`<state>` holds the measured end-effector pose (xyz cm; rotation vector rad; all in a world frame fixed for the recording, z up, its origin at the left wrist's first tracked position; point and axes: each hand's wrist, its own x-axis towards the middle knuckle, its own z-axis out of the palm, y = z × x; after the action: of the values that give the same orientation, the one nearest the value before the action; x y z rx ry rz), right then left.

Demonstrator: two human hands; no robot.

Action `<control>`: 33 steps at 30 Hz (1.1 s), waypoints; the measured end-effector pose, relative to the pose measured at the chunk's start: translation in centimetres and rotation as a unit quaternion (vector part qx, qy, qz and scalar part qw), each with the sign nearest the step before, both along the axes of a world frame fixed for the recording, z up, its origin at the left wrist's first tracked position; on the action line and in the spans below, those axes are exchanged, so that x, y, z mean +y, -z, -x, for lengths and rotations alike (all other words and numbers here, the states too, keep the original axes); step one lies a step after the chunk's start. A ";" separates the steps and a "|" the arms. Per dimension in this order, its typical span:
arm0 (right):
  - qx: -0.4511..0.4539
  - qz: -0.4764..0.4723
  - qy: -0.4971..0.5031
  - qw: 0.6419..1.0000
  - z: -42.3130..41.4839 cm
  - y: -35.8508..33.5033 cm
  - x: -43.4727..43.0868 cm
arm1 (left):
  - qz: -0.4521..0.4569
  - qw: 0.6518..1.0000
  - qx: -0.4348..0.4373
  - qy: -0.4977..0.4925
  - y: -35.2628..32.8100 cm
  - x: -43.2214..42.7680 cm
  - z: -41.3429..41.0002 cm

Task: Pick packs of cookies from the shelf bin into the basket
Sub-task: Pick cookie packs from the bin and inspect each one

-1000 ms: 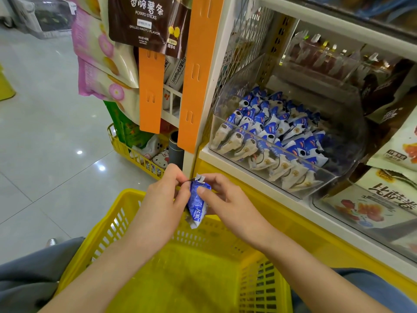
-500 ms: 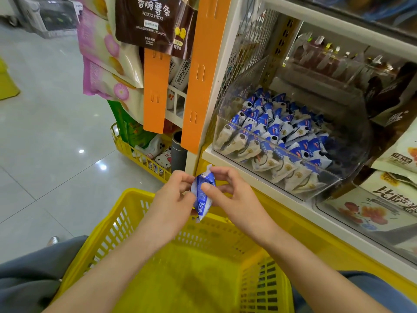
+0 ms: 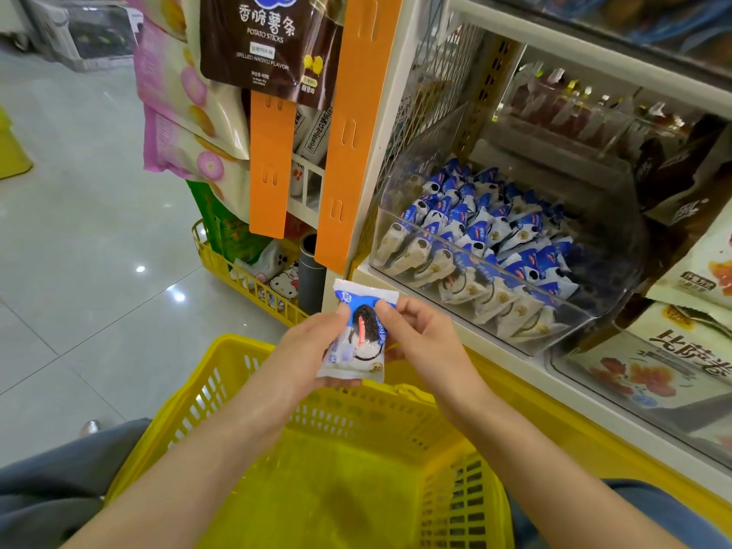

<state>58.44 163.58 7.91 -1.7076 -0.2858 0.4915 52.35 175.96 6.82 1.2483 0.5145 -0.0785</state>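
- While both hands grip it, the cookie pack (image 3: 358, 338) sits upright above the far rim of the yellow basket (image 3: 222, 374), at 12 o'clock from the basket's middle.
- Left hand (image 3: 305, 350): the thumb presses the pack's left front edge. The other fingers are curled behind and under the pack, holding it.
- Right hand (image 3: 424, 342): the thumb presses the pack's right front edge. The fingers are curled behind the same pack, holding it.
- Pack orientation: printed face toward the camera, crimped seal at 12 o'clock.
- Shelf bin (image 3: 487, 263): clear-walled, at 2 o'clock from the held pack, apart from both hands. Rows of matching blue-and-white packs (image 3: 475, 223) lie inside it.
- Floor basket (image 3: 245, 279): yellow, at 10 o'clock from the held pack, containing bagged goods.
- Potato-stick bag (image 3: 269, 41): hangs at 11 o'clock, beside an orange strip (image 3: 352, 132).
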 end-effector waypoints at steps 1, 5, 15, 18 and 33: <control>-0.011 -0.001 0.007 1.000 -0.1 0.1 -0.1 | -0.014 1.000 -0.013 0.017 -0.1 -0.1 0.2; -0.037 -0.016 0.012 0.999 -0.1 0.1 -0.2 | -0.094 0.994 -0.045 0.026 -0.3 0.1 0.8; -0.256 0.035 -0.021 0.966 -0.5 -1.2 -2.0 | -0.136 0.986 -0.093 0.016 -1.0 0.2 0.2; -0.345 0.055 0.034 0.936 -2.0 -3.7 -3.7 | -0.119 0.986 -0.112 0.012 -1.4 0.1 0.1; -0.144 0.560 0.097 0.810 -14.9 -6.5 -7.6 | -0.096 0.984 -0.147 -0.010 -2.1 -0.1 -1.0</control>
<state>73.35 155.99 14.43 -2.9527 0.0041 0.2253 53.34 175.88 8.94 1.4141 0.2824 0.1754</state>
